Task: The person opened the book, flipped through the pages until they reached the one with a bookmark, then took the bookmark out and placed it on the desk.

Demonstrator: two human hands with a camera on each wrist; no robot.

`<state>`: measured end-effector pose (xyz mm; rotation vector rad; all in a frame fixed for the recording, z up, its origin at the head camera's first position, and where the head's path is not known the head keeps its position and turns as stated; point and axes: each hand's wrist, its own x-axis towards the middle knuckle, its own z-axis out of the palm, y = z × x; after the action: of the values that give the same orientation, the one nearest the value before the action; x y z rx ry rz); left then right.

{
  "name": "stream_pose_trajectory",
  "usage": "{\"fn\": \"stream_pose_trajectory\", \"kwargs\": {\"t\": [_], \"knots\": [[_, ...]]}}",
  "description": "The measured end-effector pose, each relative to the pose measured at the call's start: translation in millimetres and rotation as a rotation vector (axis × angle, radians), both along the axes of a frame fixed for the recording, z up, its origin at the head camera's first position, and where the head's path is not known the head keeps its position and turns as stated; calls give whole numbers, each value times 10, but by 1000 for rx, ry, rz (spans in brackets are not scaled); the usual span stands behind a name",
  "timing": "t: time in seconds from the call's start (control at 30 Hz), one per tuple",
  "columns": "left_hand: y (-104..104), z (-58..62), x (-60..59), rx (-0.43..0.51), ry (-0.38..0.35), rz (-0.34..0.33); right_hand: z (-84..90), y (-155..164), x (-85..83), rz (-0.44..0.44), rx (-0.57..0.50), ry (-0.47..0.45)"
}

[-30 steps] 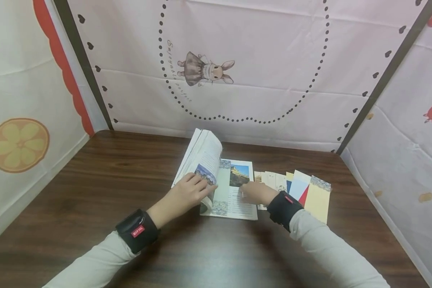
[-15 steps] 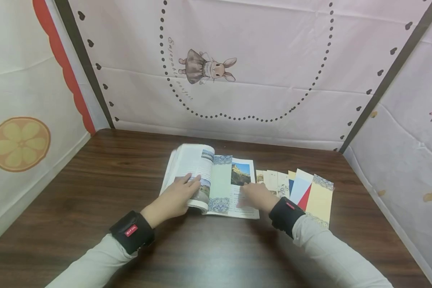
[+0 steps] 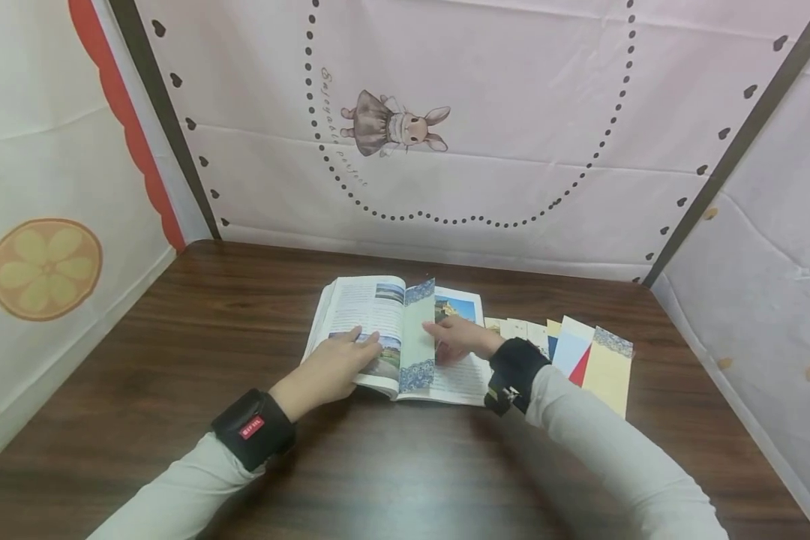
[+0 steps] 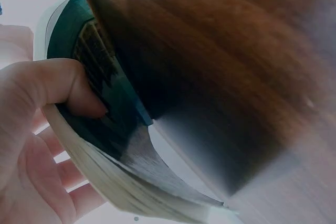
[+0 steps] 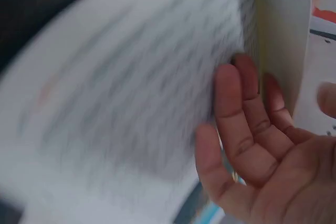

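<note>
An open illustrated book (image 3: 361,307) lies mid-table. My left hand (image 3: 351,356) grips its left stack of pages; in the left wrist view the thumb (image 4: 52,80) curls under the dark cover (image 4: 105,114) and the fingers lie on the page side. A pale green bookmark (image 3: 418,330) with blue patterned ends stands tilted up at the gutter. My right hand (image 3: 445,339) pinches it over the right page. In the right wrist view, fingers (image 5: 247,108) lie on one side of the strip (image 5: 281,30), the thumb on the other.
Several more bookmarks (image 3: 604,367) are fanned out on the dark wooden table (image 3: 209,315) just right of the book, partly under my right forearm. Printed cloth walls close the table in at the left, back and right.
The left pages, held upright a second ago, have been laid down flat. My right hand slid left from the right page to the gutter, and the bookmark now stands up from the page.
</note>
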<state>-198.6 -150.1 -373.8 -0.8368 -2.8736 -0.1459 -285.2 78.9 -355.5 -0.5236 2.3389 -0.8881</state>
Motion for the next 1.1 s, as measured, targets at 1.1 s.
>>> {"fn": "stream_pose_trajectory", "kwargs": {"t": [1.1], "knots": [[-394, 239, 310, 33, 55, 167, -163, 2421, 333, -261, -1, -131]]}}
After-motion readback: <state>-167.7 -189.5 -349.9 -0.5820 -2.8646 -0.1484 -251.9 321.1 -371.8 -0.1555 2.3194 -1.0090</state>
